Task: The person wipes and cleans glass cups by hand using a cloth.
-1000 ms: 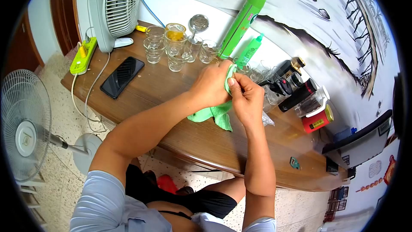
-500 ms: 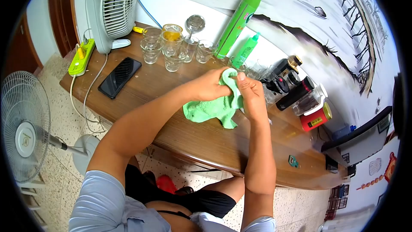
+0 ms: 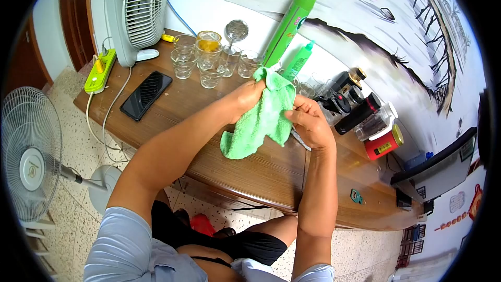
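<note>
A green cloth (image 3: pixel 263 120) hangs between my two hands above the wooden table (image 3: pixel 209 143). My left hand (image 3: pixel 247 96) grips it from the left, its fingers mostly hidden behind the folds. At the right edge of the cloth, my right hand (image 3: pixel 312 121) pinches the fabric between thumb and fingers. Whether anything is wrapped inside cannot be made out. Just beyond the hands stand a tall green spray can (image 3: pixel 288 28) and a green bottle (image 3: pixel 298 61). Several drinking glasses (image 3: pixel 210 73) are grouped to the left of them.
A black phone (image 3: pixel 146 95) lies on the left of the table, near a green power strip (image 3: pixel 100 71) and a box fan (image 3: pixel 141 10). Rightward are a black flask (image 3: pixel 359 114), a red tin (image 3: pixel 384 143) and a monitor (image 3: pixel 443 169). A standing fan (image 3: pixel 31 162) is at far left.
The cloth has been lifted and spread, now covering most of my left hand's fingers. My left hand has shifted slightly left; my right hand has dropped a little and moved right.
</note>
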Action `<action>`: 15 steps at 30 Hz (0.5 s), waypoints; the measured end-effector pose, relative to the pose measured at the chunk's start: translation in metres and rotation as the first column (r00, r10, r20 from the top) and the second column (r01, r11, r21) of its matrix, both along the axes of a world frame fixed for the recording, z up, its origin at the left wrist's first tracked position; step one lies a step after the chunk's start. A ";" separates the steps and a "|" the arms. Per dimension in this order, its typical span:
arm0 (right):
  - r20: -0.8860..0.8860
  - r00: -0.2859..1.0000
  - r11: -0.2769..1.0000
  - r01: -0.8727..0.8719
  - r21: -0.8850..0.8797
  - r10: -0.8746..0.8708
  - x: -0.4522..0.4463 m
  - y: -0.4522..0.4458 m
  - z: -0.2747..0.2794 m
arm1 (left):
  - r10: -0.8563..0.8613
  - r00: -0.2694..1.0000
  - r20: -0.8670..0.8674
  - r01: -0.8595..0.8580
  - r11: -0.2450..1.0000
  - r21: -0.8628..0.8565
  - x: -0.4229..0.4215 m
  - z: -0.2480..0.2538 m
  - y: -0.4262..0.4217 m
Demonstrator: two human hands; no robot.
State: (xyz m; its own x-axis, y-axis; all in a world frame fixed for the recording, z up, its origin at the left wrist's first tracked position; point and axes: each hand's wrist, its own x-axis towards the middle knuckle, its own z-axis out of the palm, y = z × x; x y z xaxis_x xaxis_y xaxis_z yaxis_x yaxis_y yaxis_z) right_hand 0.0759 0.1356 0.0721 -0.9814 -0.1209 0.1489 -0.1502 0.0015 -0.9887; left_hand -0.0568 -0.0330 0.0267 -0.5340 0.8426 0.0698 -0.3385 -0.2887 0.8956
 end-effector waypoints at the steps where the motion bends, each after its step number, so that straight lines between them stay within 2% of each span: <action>1: 0.021 0.999 0.998 -0.034 -0.057 0.035 0.000 0.004 0.000 | -0.021 1.000 0.005 0.021 1.000 0.003 0.000 0.001 0.000; 4: 0.072 0.995 0.969 -0.045 -0.242 0.064 -0.004 0.013 -0.003 | -0.095 0.995 -0.016 0.095 0.995 0.021 -0.004 -0.003 0.003; 7: 0.114 0.993 0.965 -0.002 -0.261 0.033 -0.005 0.014 -0.004 | -0.164 0.983 -0.077 0.163 0.987 -0.015 -0.005 -0.003 0.001; 10: 0.104 0.994 0.983 0.039 -0.177 -0.021 -0.008 0.018 -0.006 | -0.127 0.940 -0.317 0.104 0.991 -0.088 -0.005 -0.001 0.000; 13: 0.121 0.977 0.976 0.190 -0.110 -0.176 -0.004 0.009 0.004 | -0.086 0.895 -0.439 0.034 0.991 -0.126 0.000 0.004 -0.003; 15: 0.066 0.981 0.977 0.190 -0.102 -0.184 -0.007 0.012 0.000 | -0.041 0.811 -0.584 -0.048 0.990 -0.136 -0.005 -0.002 0.000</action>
